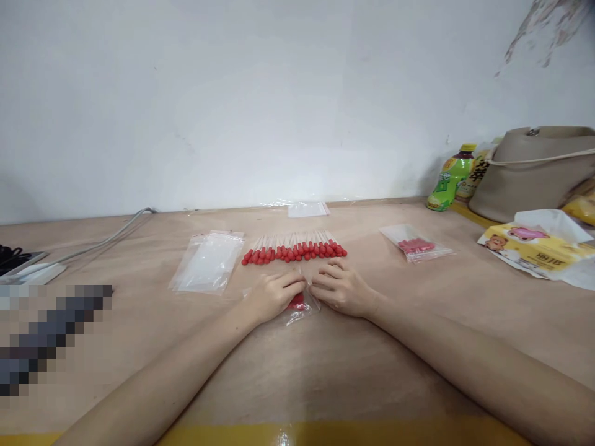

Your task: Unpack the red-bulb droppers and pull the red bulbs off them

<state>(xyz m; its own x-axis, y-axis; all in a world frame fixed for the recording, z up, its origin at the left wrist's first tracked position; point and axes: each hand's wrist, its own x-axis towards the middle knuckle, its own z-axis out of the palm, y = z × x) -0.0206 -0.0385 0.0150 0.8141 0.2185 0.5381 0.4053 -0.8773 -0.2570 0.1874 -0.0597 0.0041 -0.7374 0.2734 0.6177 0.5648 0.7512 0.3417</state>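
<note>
A small clear plastic zip bag with something red inside lies at the middle of the table, partly covered by my fingers. My left hand is closed on its upper edge, thumb and fingers together. Facing it, my right hand pinches the bag's right side with bent fingers. Just beyond my hands, a row of thin pale sticks with red tips lies side by side, tips toward me. A stack of flat clear zip bags is to the left. Another zip bag with small red pieces lies to the right.
One more clear bag lies by the wall. At the right stand a green bottle and a beige bag, with a yellow tissue pack before them. A grey cable runs along the left.
</note>
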